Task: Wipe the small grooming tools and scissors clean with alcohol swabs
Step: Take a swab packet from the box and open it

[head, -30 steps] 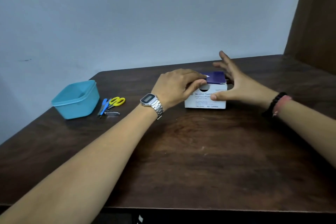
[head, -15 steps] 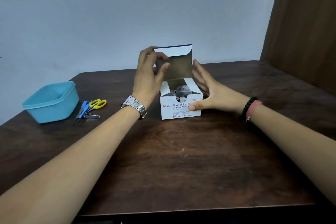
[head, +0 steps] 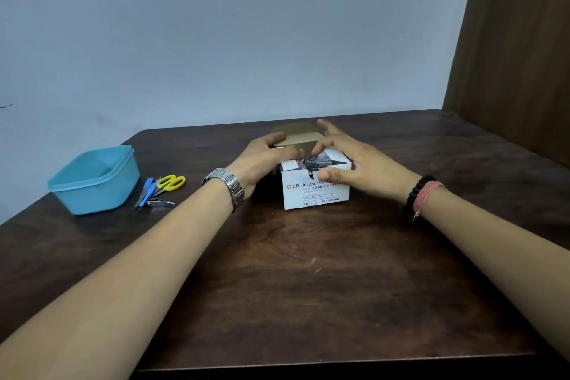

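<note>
Fingers (head: pixel 320 145) over swab box (head: pixel 314 191); tub (head: pixel 92 191), scissors (head: pixel 169 183) leftward.

my hands: 2, left hand (head: pixel 262 160) and right hand (head: pixel 361 163) | swab box (head: pixel 314 191): 1 | blue tub (head: pixel 95 179): 1 | yellow scissors (head: pixel 169 183): 1 | nail clipper (head: pixel 160 203): 1 | blue-handled tools (head: pixel 147 191): 2, I think | wristwatch (head: pixel 226 185): 1 | wrist bands (head: pixel 424 194): 2 | desk (head: pixel 308 271): 1

Between your hands stands the white cardboard alcohol-swab box (head: pixel 314 191), lid folded back. Well left of your left hand lie yellow-handled scissors (head: pixel 168 183), blue-handled tools (head: pixel 147 192) and metal nail clippers (head: pixel 160 203).
</note>
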A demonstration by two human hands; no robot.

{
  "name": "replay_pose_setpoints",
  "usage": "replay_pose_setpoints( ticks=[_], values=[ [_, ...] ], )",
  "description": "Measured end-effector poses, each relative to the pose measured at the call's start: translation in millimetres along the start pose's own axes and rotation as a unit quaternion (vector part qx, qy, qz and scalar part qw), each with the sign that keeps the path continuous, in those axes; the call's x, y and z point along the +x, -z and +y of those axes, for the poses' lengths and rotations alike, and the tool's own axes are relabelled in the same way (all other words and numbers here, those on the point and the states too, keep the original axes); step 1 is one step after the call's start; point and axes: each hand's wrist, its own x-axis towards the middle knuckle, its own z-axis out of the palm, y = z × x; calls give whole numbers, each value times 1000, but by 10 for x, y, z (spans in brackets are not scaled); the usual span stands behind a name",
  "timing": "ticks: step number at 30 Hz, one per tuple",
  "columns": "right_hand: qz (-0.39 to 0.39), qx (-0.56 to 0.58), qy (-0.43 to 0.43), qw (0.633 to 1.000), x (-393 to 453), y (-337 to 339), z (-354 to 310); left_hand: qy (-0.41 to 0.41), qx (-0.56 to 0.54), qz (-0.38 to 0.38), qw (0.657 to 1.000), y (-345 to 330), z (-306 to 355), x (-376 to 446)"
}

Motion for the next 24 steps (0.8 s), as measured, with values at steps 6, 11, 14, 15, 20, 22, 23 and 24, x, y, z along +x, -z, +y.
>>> replay_pose_setpoints(
  ticks=[6,11,14,15,20,22,23,24],
  values=[
    [58,20,-3,998,-14,48,-23,-18,-66,27,997,-17,61,1],
    [130,41,-21,990,-3,120,113,0,-159,33,987,21,37,-33],
    [136,60,-42,988,27,174,247,4,-198,28,980,16,26,-55],
    [127,73,-56,988,23,185,269,5,-201,28,979,11,17,-52],
    [112,35,-72,991,-26,192,225,-17,-205,26,978,-22,19,-80],
    [129,-63,-46,989,-8,235,146,-28,-198,26,979,-17,20,-95],
    [133,-120,-27,983,21,262,104,-33,-194,26,980,-12,17,-95],
    [132,-170,-9,977,51,285,53,-36,-190,26,981,-11,16,-99]
  ],
)
